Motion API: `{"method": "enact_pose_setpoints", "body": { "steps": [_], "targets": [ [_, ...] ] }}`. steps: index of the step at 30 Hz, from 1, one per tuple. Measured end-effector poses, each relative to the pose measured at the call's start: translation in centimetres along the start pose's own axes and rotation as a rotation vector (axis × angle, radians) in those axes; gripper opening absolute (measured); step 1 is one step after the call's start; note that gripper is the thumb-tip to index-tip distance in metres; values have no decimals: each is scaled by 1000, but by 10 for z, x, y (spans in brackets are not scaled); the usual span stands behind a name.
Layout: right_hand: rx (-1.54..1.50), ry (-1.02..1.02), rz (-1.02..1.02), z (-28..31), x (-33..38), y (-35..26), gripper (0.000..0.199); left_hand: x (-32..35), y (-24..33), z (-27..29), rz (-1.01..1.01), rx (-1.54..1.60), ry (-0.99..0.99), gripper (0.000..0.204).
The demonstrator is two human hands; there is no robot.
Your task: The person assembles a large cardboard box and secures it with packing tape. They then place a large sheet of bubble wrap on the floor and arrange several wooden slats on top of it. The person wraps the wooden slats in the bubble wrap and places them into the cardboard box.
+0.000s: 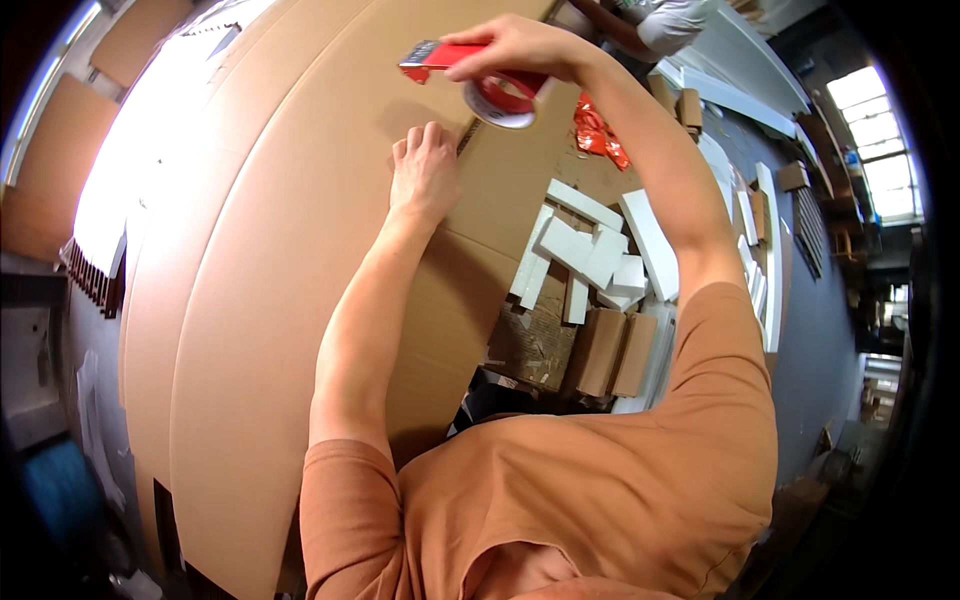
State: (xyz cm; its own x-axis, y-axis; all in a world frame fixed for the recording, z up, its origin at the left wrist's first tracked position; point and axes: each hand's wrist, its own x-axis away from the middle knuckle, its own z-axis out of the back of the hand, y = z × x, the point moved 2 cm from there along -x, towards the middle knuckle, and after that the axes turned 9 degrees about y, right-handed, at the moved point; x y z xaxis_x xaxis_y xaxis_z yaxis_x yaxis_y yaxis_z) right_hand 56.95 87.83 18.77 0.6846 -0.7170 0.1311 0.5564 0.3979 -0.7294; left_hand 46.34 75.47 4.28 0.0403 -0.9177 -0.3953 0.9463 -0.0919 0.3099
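A large brown cardboard box [250, 270] spreads out in front of me, with a lower flap or panel [440, 330] along its right side. My left hand [425, 172] rests on the cardboard beside a short dark gap, its fingers bent and closed. The fingertips are hidden, so anything pinched in them does not show. Above and to the right, my right hand [520, 50] is closed round a red tape dispenser [526, 84]. A roll of tape [503, 104] sits in it, and its toothed metal end [420, 55] points left. The dispenser is held over the cardboard.
White foam blocks [590, 250] lie in a loose pile right of the box, with brown cardboard pieces [602, 350] nearer me. Red plastic wrapping [598, 135] lies farther off. Another person's arm [612, 25] shows at the top. Long white pieces [740, 95] stand at far right.
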Motion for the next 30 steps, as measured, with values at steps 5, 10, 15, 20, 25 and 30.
{"method": "enact_pose_setpoints", "body": {
  "steps": [5, 10, 15, 20, 25, 30],
  "targets": [
    [130, -189, -56, -31, -16, 35, 61, -3, 2, 1, 18, -9, 9, 41],
    [243, -367, -150, -35, 63, 97, 58, 0, -1, 1, -43, 33, 105, 35],
    [388, -255, -288, -101, 65, 143, 48, 3, 1, -18, -399, -290, -18, 52],
    [594, -403, -172, -165, 51, 175, 37, -6, 26, -26, -562, -804, -309, 53],
    [312, -212, -279, -116, 124, 114, 44, 3, 19, -66, -865, -1459, -589, 66],
    [145, 149, -340, -51, 226, 124, 61, 38, 11, -133, -844, -1389, -923, 72]
  ]
}}
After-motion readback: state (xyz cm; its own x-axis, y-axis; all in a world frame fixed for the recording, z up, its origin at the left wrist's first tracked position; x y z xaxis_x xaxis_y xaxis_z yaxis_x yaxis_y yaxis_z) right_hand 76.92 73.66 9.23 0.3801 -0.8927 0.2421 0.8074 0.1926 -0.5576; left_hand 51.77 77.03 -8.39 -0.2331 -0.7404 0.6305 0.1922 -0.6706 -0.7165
